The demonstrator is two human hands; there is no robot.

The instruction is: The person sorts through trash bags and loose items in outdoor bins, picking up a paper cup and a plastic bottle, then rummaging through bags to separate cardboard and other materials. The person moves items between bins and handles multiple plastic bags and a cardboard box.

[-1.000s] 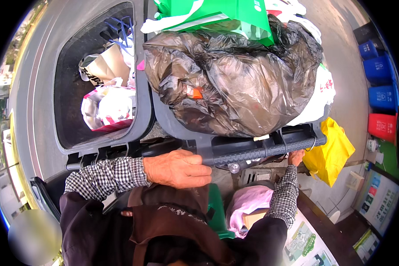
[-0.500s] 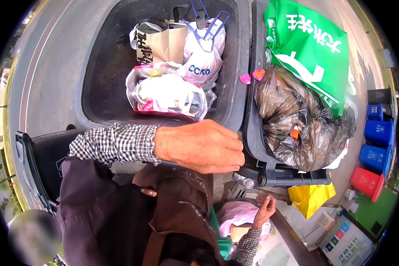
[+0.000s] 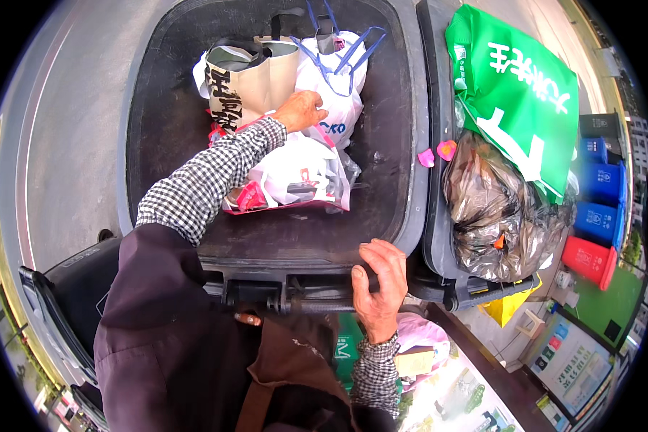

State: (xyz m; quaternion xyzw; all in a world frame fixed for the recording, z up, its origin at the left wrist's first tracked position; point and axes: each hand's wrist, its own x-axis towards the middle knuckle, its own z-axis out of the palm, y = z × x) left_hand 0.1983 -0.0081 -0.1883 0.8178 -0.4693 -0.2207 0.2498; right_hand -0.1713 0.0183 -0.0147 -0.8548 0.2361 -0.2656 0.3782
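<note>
Inside the large dark grey wheelie bin [image 3: 173, 173], my left hand [image 3: 300, 111] reaches over the bags, its fingers curled at the top edge of a pink-edged white bag [image 3: 299, 173]. What the fingertips pinch is partly hidden. Behind this bag stand a beige bag with dark lettering [image 3: 272, 75] and a white bag with blue handles [image 3: 344, 108]. By the bin's near right corner, my right hand [image 3: 379, 284] holds nothing, thumb apart and fingers slightly bent. I cannot tell whether it touches the rim.
A second dark bin [image 3: 434, 216] adjoins on the right, heaped with a brown translucent rubbish bag [image 3: 493, 223] and a green bag [image 3: 515, 93]. Below it shows a yellow bag [image 3: 510, 306]. Another black bin [image 3: 79, 281] is at left. Blue [image 3: 599, 183] and red bins [image 3: 589, 261] stand farther right.
My left hand has gone from the near rim into the bin, onto the pink-edged bag, which has changed shape. My right hand has risen to the bin's near right corner. The view has shifted.
</note>
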